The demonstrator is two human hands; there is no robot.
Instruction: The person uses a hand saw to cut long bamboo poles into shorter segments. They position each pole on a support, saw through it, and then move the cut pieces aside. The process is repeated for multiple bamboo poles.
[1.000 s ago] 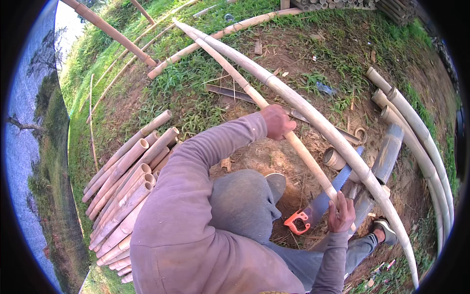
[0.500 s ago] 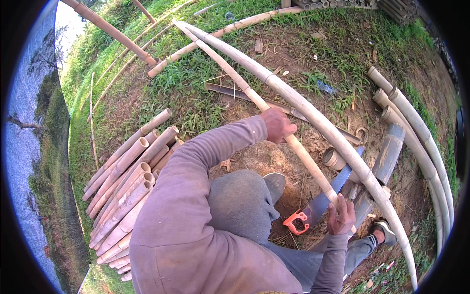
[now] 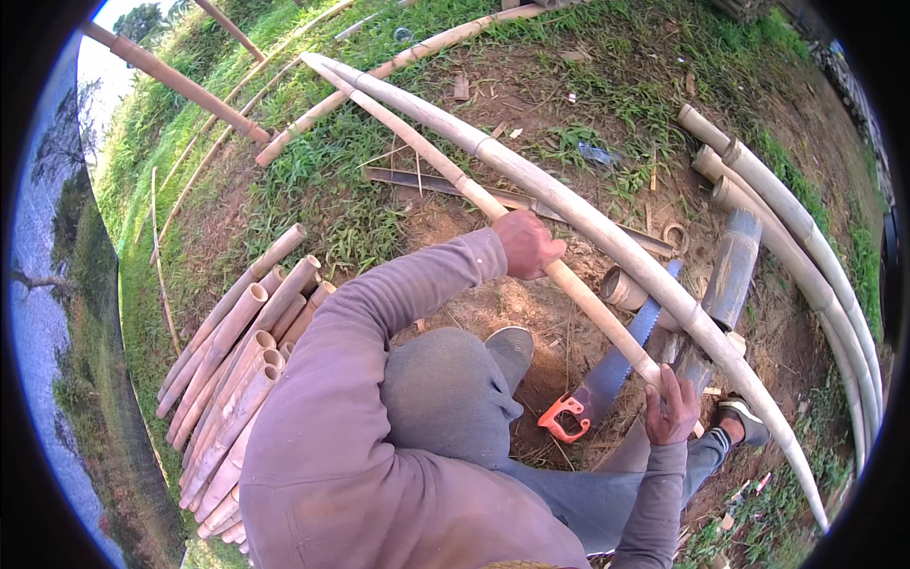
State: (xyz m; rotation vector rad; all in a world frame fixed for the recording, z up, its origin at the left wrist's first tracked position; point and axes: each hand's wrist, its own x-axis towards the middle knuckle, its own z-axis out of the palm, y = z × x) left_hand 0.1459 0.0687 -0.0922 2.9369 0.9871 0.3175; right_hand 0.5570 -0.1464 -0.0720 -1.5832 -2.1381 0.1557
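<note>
A long, slim bamboo pole (image 3: pixel 602 318) slants from the upper left down toward my right side. My left hand (image 3: pixel 529 245) is wrapped round its middle. Close to the pole's lower end is my right hand (image 3: pixel 673 406), palm turned up and fingers apart, touching the pole; the hand covers part of that end. A handsaw (image 3: pixel 607 379) with an orange handle lies between my legs, its blade pointing away beneath a thicker bamboo pole (image 3: pixel 569 209). That thicker pole crosses over a dark bamboo log (image 3: pixel 732 270) and a short bamboo piece (image 3: pixel 623 287).
Cut bamboo lengths (image 3: pixel 227 365) are piled at my left. Longer bamboo poles (image 3: pixel 791 223) lie along the right. A split bamboo strip (image 3: pixel 436 184) rests on the soil ahead, with a blue plastic scrap (image 3: pixel 597 154) beyond. Netting (image 3: pixel 57 313) hangs at the far left.
The view has shifted slightly, moving most of the scene leftward. My right hand's fingers have spread a little near the pole's end. My left hand keeps its grip.
</note>
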